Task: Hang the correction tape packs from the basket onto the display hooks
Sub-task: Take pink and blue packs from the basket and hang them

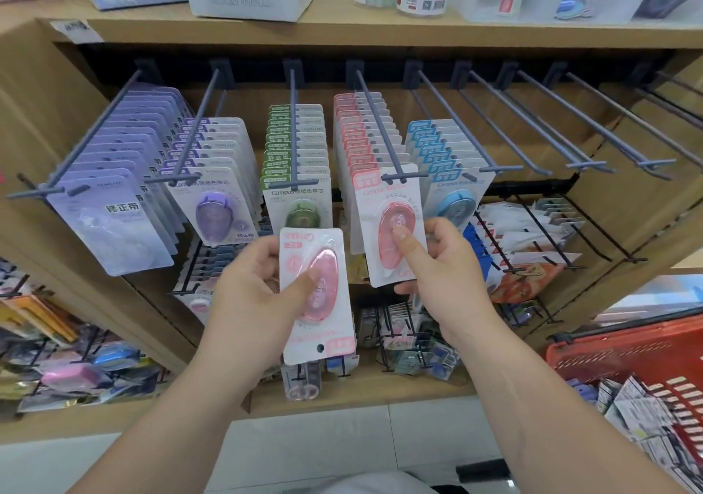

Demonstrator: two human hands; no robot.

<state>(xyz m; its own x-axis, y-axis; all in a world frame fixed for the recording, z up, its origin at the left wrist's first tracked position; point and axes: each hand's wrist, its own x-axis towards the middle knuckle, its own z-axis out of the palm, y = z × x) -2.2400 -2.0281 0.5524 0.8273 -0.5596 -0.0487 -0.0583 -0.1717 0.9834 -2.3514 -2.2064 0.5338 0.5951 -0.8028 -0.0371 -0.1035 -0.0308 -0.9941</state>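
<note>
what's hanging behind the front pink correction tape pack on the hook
Behind the front pink pack, held by the right hand, a row of matching pink-topped packs fills the hook. Only their top edges show.

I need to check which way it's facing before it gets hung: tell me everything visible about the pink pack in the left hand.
The pink pack is a white-and-pink card with a clear plastic blister over an oval pink tape dispenser. It is held upside down, print inverted, its hang hole at the bottom. The left hand grips its left edge, thumb across the blister. It is not on any hook, and sits in front of the shelf, left of the hanging pink row.
</note>
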